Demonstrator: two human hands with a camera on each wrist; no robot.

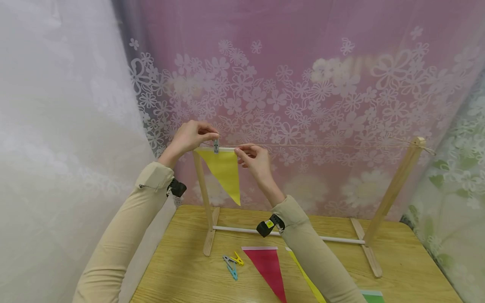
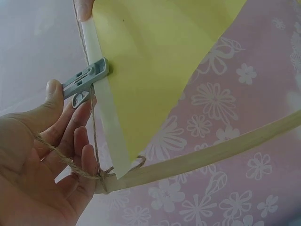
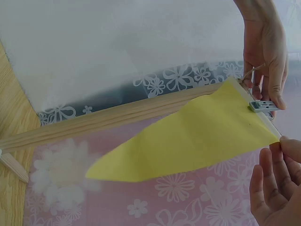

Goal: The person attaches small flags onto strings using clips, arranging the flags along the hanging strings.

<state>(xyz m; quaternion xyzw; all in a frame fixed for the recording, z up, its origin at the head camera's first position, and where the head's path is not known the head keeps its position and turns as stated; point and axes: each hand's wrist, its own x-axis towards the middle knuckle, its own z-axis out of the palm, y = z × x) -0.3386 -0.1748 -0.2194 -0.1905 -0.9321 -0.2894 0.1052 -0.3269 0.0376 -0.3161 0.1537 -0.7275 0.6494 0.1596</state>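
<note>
A yellow triangular pennant [image 1: 226, 170] with a white top band hangs point down at the string [image 1: 322, 146], close to the left wooden post [image 1: 203, 189]. A grey clothespin [image 2: 89, 75] clips over the white band and the string near the band's left part. My left hand [image 1: 193, 135] pinches the clothespin's handles between thumb and fingers. At the band's other end, my right hand [image 1: 258, 162] pinches the pennant's upper right corner. In the left wrist view, twine is knotted around the post's top [image 2: 106, 182], beside the pennant's left corner.
On the wooden table [image 1: 166, 269] lie a red pennant [image 1: 267, 267], another yellow pennant [image 1: 307, 275] and part of a green one [image 1: 373, 298]. Several small clothespins [image 1: 231, 269] lie left of the red pennant. A white rod [image 1: 341, 240] joins the left post to the right post [image 1: 398, 185].
</note>
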